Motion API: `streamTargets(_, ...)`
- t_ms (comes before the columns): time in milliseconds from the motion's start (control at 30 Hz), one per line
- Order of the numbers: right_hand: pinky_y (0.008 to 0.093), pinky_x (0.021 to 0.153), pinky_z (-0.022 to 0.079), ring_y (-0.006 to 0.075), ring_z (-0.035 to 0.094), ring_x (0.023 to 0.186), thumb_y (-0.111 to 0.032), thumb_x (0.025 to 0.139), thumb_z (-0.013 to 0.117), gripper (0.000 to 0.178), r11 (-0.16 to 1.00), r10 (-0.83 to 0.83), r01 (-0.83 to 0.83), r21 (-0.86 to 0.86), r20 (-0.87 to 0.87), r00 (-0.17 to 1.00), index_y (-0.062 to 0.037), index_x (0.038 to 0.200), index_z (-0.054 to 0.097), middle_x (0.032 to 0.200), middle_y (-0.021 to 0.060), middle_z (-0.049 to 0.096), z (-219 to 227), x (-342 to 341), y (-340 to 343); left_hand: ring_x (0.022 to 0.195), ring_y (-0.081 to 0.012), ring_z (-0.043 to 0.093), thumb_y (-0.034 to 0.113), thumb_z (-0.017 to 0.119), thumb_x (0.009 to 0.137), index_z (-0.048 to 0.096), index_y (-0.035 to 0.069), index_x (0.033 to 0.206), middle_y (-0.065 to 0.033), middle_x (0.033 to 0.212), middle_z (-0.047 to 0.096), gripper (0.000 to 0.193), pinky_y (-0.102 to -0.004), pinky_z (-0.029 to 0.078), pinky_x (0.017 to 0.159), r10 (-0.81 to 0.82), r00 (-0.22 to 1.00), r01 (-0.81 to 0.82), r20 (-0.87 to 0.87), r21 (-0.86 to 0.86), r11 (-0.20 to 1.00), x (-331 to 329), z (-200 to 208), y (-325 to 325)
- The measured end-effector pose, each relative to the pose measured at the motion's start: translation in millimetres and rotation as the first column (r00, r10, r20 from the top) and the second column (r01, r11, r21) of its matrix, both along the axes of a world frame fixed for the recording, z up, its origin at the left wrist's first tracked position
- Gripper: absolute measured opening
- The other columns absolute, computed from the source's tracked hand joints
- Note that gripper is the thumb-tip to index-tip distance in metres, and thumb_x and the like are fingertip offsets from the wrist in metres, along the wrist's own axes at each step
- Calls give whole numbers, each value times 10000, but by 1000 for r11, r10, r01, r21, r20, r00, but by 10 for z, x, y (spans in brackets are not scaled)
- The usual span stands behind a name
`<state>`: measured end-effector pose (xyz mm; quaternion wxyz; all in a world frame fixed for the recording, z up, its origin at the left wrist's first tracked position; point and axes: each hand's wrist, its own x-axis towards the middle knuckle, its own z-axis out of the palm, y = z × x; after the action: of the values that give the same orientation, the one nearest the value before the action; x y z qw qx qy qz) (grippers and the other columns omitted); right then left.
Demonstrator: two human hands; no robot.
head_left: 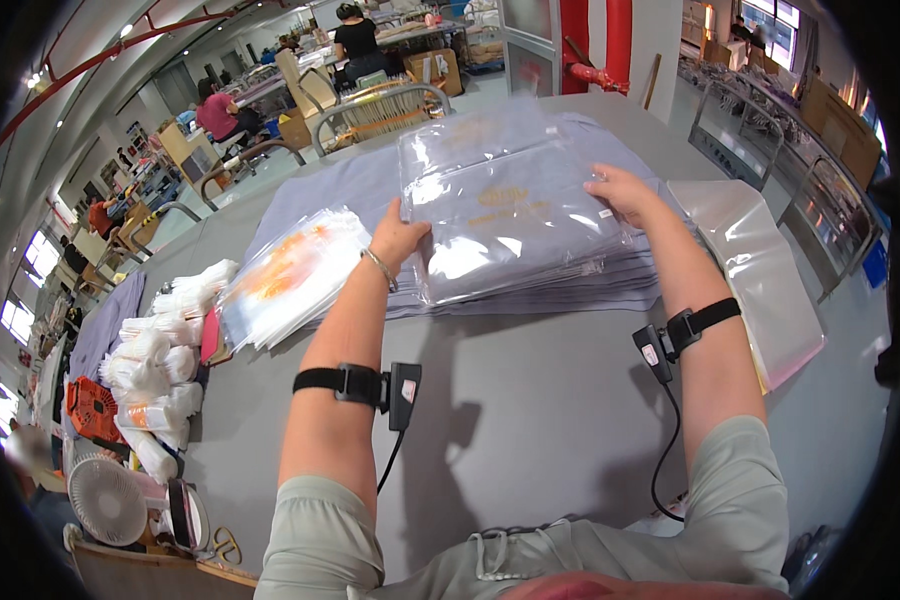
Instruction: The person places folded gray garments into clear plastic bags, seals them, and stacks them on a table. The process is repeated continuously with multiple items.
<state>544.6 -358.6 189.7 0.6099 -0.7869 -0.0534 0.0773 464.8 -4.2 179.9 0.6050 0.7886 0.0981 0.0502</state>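
A clear plastic bag holding a folded grey cloth with a gold print [510, 215] lies on top of a stack of folded grey cloths [570, 285] on the grey table [530, 400]. My left hand [398, 236] grips the bag's left edge. At the bag's right edge is my right hand [622, 190], its fingers resting on the plastic. Both forearms wear black straps with small devices.
A fanned pile of clear bags with orange print [285, 275] lies to the left, with white wrapped bundles [165, 360] beyond it. Empty clear bags [760, 270] lie to the right. A small white fan [110, 498] stands at the lower left. People sit at far tables.
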Motion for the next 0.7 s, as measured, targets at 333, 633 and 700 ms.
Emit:
streamTargets(333, 315, 745, 489, 213, 611, 905, -273, 835, 646, 617, 968, -61, 111, -226, 218, 974, 9, 1331, 412, 1083, 186, 612, -168, 298, 40, 990, -193, 555, 197, 592, 868, 282, -3, 1400, -153, 1131, 571, 647, -288, 440, 836, -5, 988, -7, 157, 79, 997, 442, -101, -15)
streamTargets(633, 366, 942, 402, 290, 504, 1159, -430, 906, 498, 706, 945, -29, 96, -312, 214, 977, -24, 1424, 244, 1316, 182, 477, -412, 109, -43, 1100, -201, 490, 228, 537, 906, 286, 18, 1411, -116, 1256, 503, 601, -290, 401, 888, -14, 998, 28, 66, -206, 978, -30, -281, -135)
streamTargets(700, 366, 959, 387, 311, 499, 1167, -461, 913, 459, 685, 976, -24, 52, -212, 133, 991, -2, 1394, 296, 1300, 203, 486, -439, 217, 8, 1152, -204, 465, 236, 520, 913, 301, 11, 1401, -125, 1296, 479, 580, -298, 372, 943, -12, 999, 18, 31, -186, 982, 31, -258, -121)
